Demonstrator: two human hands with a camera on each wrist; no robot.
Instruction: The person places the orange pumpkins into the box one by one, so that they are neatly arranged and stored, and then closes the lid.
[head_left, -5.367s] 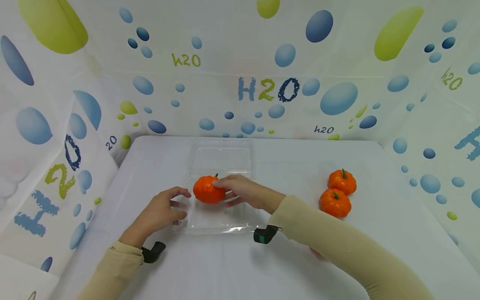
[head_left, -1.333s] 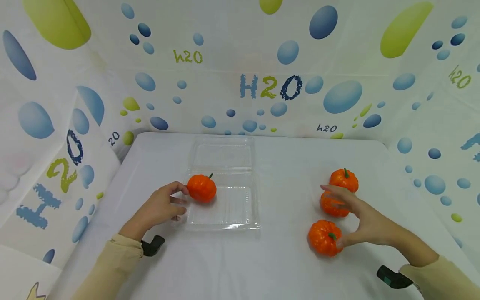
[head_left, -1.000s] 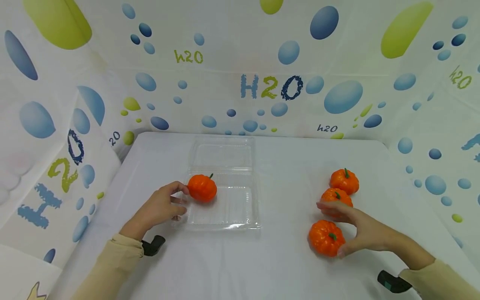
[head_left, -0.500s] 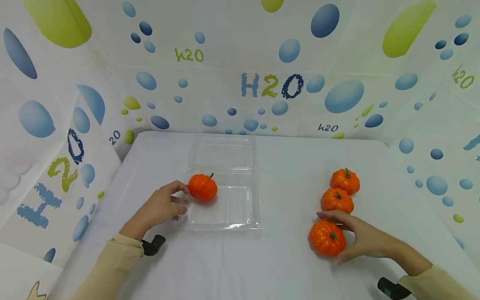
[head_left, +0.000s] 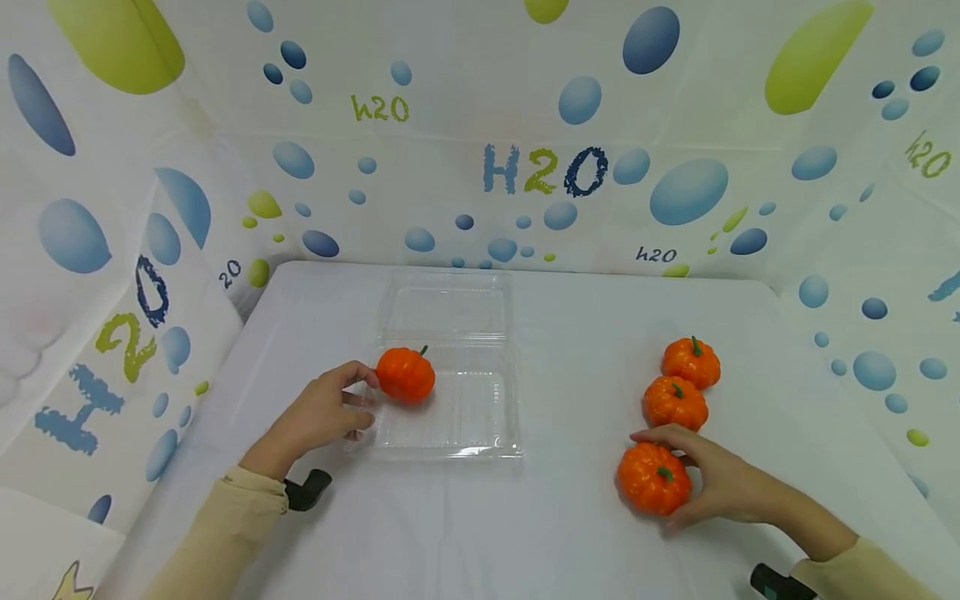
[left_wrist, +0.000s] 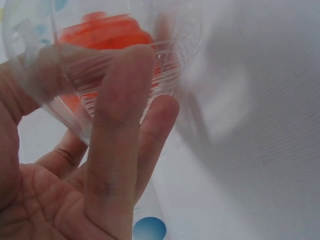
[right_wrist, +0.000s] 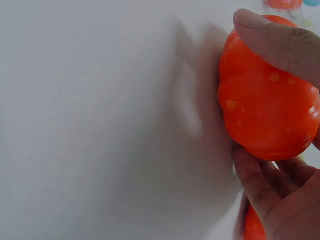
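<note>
A clear plastic clamshell container (head_left: 480,417) lies opened out on the table, its lid toward the back. One small orange toy pumpkin (head_left: 406,376) sits in the left rear of its base. My left hand (head_left: 318,415) holds the container's left wall, with a finger seen through the plastic in the left wrist view. At the right, my right hand (head_left: 720,475) grips the nearest orange pumpkin (head_left: 651,479) between thumb and fingers. That pumpkin (right_wrist: 270,95) appears close to the tabletop in the right wrist view.
Behind the gripped pumpkin stand two more orange pumpkins, a middle one (head_left: 675,402) and a rear one (head_left: 691,362), touching each other. A white cloth covers the table (head_left: 465,533). A printed curtain (head_left: 450,192) surrounds its back and sides.
Earlier, my right hand let go of a pumpkin in the container and moved right. It has since lowered and closed around the nearest pumpkin. My left hand stays at the container's edge.
</note>
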